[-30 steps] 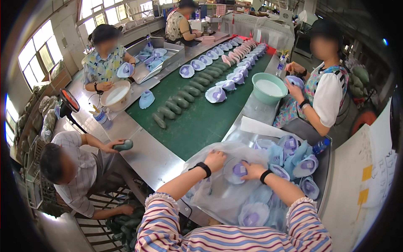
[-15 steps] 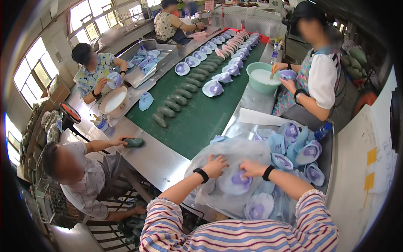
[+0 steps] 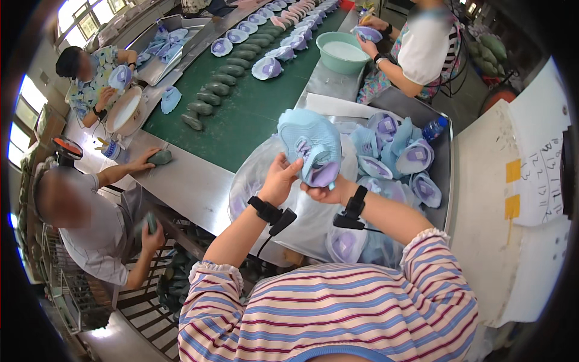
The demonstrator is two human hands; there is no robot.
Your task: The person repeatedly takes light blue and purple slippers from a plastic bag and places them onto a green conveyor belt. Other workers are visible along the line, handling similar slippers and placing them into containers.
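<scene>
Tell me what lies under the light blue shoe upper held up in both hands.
Under the shoe upper, held by the left hand and right hand, lies a clear plastic bag with more uppers beside it. The hands hide what is directly below.

3 co-workers [image 3: 90, 223], 1 green basin [image 3: 344, 51], 1 blue bottle [image 3: 433, 128], approx. 8 dark green lasts [image 3: 208, 96].

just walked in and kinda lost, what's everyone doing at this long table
The person wearing the camera holds a light blue and purple shoe upper up with both hands, left hand and right hand, above a clear plastic bag and a heap of similar uppers on a metal table. More uppers and dark green shoe forms line a green belt. Other people sit around it; one rests a hand on a green form.
</scene>
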